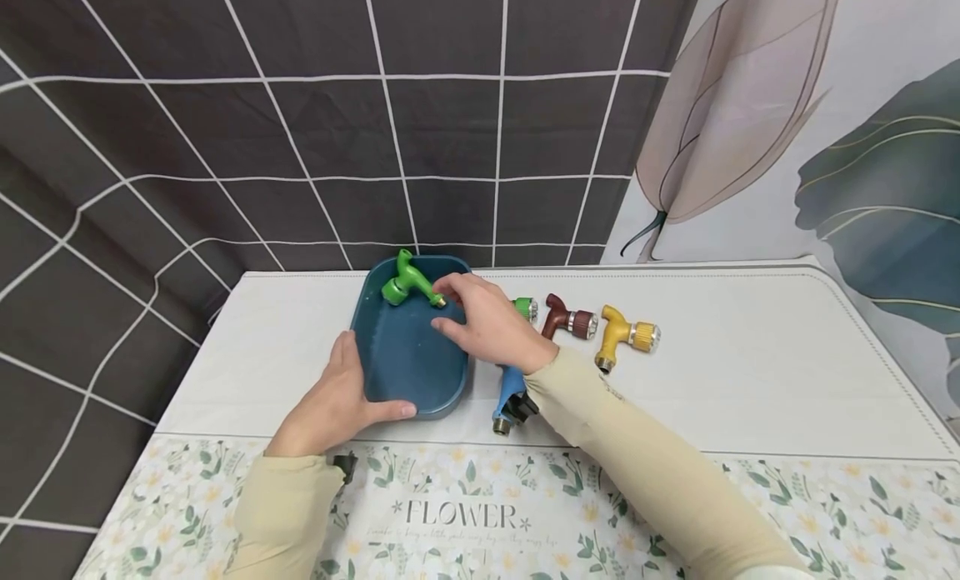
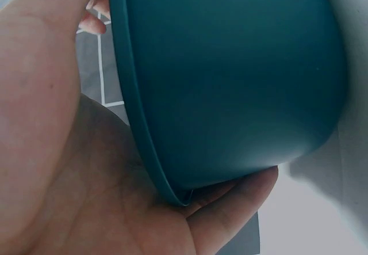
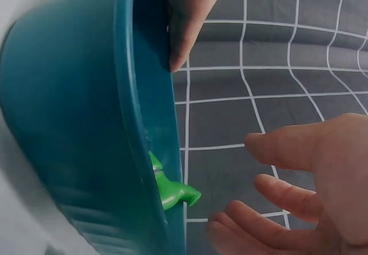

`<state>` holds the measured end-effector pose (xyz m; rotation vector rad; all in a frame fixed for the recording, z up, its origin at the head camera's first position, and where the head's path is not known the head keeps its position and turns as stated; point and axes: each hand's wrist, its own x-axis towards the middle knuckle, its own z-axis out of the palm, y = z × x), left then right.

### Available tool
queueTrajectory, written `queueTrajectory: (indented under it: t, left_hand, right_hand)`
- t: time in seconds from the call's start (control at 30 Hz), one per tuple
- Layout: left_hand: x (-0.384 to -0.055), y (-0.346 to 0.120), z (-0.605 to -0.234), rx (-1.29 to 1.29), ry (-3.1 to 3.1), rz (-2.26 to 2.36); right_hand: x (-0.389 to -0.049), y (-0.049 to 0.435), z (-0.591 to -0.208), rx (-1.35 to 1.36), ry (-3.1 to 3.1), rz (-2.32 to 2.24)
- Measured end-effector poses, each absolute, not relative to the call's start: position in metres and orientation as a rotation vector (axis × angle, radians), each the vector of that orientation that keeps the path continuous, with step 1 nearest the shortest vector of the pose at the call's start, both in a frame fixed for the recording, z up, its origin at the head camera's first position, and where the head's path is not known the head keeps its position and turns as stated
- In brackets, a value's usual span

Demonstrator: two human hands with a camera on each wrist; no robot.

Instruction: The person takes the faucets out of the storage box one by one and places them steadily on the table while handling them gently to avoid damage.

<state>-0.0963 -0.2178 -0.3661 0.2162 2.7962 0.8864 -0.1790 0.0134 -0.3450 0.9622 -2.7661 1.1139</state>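
Note:
A dark teal plastic basin [image 1: 416, 367] stands on the white table covering, and a green plastic tap [image 1: 408, 282] lies in its far left part, spout over the rim. My left hand [image 1: 337, 397] grips the basin's near left corner, fingers along the outer wall and thumb along the near rim. Over the basin's right side hovers my right hand [image 1: 491, 317], thumb and fingers apart with nothing between them. Its fingertips are close to the tap's threaded end. In the right wrist view, the green tap [image 3: 172, 191] shows above the rim, apart from the fingers.
Right of the basin lie a second green tap [image 1: 527, 307], partly behind my right hand, a blue tap [image 1: 510, 386], partly covered by my wrist, a dark red tap [image 1: 557, 315] and a yellow tap [image 1: 615, 328]. A dark grid-patterned cloth [image 1: 442, 130] hangs behind the table.

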Motion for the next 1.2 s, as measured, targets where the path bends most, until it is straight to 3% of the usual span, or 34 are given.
queueTrajectory:
  t: [1.2]
  left_hand:
    - [-0.097, -0.220, -0.367, 0.252, 2.813, 0.884]
  right_hand:
    - [-0.199, -0.039, -0.351, 0.811, -3.015, 1.266]
